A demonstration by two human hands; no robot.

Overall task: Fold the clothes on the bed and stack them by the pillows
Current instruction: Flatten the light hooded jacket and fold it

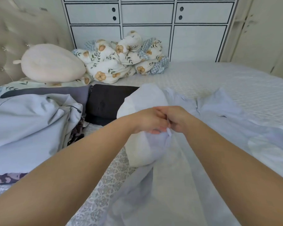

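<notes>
A tufted beige headboard (15, 38) at left — white black-trimmed cabinet (147, 26) behind, cream wall (268, 33) at right.

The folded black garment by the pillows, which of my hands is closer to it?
Left. Your left hand sits just right of the black garment, gripping the sheer white garment; your right hand is farther right, touching the left.

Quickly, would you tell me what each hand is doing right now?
Left hand: fingers curled, pinching the sheer white garment at its top edge.
Right hand: also pinching that garment, right beside the left.
</notes>
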